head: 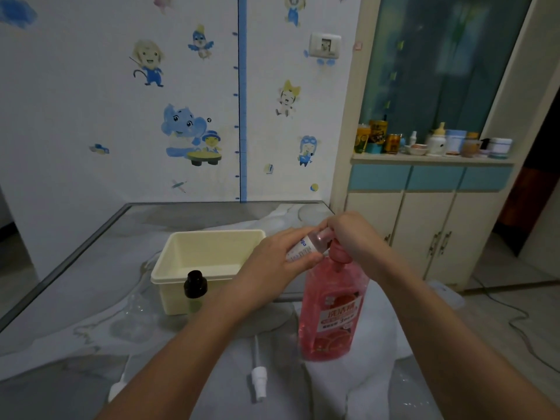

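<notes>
A white sprayer with its tube [259, 378] is lying loose on the table [91, 253], just in front of the pink bottle [331, 310]. That bottle is standing upright toward the right of the table. It is clear plastic, holding pink liquid almost up to the shoulder, and is wearing a label printed with citrus slices.

Over its neck the right hand [351, 234] is curling down around the reddish pump head [338, 253]. The left hand [278, 259] is gripping a small clear bottle [306, 245] with a white printed label, tilting it so its open mouth is sitting right at the pump's spout. Whether anything is flowing, I cannot tell.

Left of the forearms a little black-capped bottle [195, 286] is standing against the front wall of a cream plastic tub [157, 275] - the tub is showing only its bare inner walls.

The tub is sitting well inside the table's left edge, which is running diagonally back to the far edge along the sticker-covered wall [91, 116]. Open tabletop is lying to the tub's left and behind it. Beyond the right corner a cabinet [424, 231] is standing - jars and cans crowding its shelf.
</notes>
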`<state>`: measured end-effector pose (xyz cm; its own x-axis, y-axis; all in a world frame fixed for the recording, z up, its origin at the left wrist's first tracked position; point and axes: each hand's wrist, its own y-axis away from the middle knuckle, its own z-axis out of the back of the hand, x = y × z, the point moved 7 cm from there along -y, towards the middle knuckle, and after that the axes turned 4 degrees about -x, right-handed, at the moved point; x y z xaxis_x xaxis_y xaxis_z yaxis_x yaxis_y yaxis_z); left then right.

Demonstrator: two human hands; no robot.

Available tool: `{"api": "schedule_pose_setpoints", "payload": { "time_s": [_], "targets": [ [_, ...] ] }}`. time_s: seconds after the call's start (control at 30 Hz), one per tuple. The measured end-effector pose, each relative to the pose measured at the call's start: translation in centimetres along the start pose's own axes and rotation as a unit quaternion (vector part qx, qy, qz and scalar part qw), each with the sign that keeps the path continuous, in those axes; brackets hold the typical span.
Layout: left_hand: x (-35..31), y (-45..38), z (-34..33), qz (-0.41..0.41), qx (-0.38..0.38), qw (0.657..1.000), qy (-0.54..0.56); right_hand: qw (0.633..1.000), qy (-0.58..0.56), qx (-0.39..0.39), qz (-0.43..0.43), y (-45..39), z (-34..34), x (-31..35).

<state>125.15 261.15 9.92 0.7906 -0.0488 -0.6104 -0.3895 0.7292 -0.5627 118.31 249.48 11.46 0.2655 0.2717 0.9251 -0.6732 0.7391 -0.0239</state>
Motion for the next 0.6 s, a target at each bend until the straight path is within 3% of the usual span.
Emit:
{"api": "schedule_pose_setpoints", "payload": {
  "time_s": [0.27,0.6],
  "targets": [
    [-0.9,-0.9,0.9,0.004,0.014,1.0,-0.011,0.998,0.039,0.032,0.029,0.3,0.4,2.6],
    [-0.2,0.0,0.1,0.001,0.005,1.0,-0.003,1.0,0.007,0.01,0.002,0.1,0.0,0.2]
  ]
}}
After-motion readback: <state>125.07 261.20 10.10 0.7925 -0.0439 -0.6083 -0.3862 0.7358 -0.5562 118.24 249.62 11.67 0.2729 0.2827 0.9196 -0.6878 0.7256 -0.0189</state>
